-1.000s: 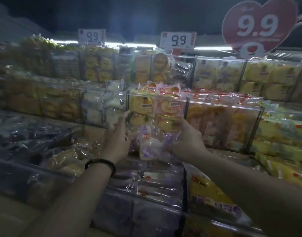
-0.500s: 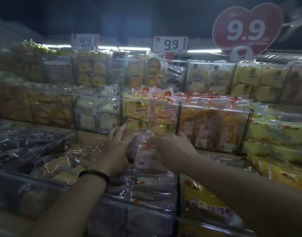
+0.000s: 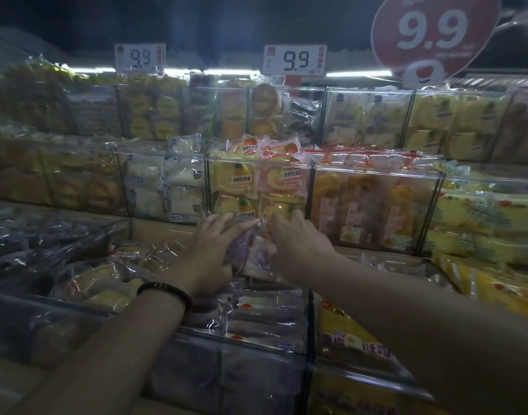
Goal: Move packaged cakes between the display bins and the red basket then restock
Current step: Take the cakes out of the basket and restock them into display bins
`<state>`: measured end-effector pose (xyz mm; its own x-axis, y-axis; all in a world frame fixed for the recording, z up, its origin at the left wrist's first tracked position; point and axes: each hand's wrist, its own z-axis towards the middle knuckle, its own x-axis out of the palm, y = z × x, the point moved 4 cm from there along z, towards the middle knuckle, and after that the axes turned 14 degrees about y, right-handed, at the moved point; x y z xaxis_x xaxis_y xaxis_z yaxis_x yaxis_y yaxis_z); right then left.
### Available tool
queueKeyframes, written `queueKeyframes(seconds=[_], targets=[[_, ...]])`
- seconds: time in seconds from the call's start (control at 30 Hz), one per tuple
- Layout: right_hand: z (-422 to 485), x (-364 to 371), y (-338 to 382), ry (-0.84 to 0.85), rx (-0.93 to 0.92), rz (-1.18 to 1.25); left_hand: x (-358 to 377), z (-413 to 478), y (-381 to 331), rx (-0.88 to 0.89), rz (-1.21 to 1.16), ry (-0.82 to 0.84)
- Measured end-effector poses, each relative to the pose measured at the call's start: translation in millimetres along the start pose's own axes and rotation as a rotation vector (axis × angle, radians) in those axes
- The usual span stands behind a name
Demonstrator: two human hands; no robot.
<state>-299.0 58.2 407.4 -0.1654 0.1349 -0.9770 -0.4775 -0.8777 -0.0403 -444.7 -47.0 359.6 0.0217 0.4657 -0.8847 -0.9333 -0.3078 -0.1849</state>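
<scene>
- Head view, step in hand: the person seems to be restocking. A purple-printed cake pack [image 3: 247,250] is held over the back end of the clear front bin [image 3: 256,344], above rows of similar packs.
- Left hand [image 3: 209,256]: fingers stretched straight and pressed flat against the pack's left face.
- Right hand [image 3: 298,247]: fingers curled over the pack's upper right edge, gripping it. The fingertips are hidden.
- Recommended: lower the pack slowly and steady it with the flat left hand. Keep the squeeze light, since soft cake probably dents. Seat it in line with its neighbours.
- Pack appearance: glossy, crinkled clear film with purple lettering, pale cake inside, standing roughly on end. Dim light hides finer detail.
- Red basket: not in view.
</scene>
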Motion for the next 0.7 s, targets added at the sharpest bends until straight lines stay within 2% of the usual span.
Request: queueKeyframes(seconds=[0.07,0.2,0.33,0.43,0.53,0.6,0.7], targets=[[-2,-6,-5,-0.062,-0.033,0.073,-1,0,-1,-0.019,0.002,0.022],[-10,-20,-26,-0.063,-0.065,0.158,-5,-5,-3,-0.019,-0.031,-0.003],[-49,-42,-52,-0.174,-0.078,0.149,-15,-13,-10,-0.094,-0.066,-0.055],[-96,-55,-68,-0.206,-0.123,0.177,-35,-22,-29,-0.148,-0.073,-0.164],[-148,-64,-79,-0.184,-0.162,0.229,-54,-51,-76,-0.069,-0.095,-0.249],[-182,-65,-84,-0.124,-0.158,0.274,-56,-77,-119,0.047,-0.159,-0.199],[-227,-56,-85,-0.051,-0.171,0.349,-40,-120,-187,0.181,-0.336,0.104]])
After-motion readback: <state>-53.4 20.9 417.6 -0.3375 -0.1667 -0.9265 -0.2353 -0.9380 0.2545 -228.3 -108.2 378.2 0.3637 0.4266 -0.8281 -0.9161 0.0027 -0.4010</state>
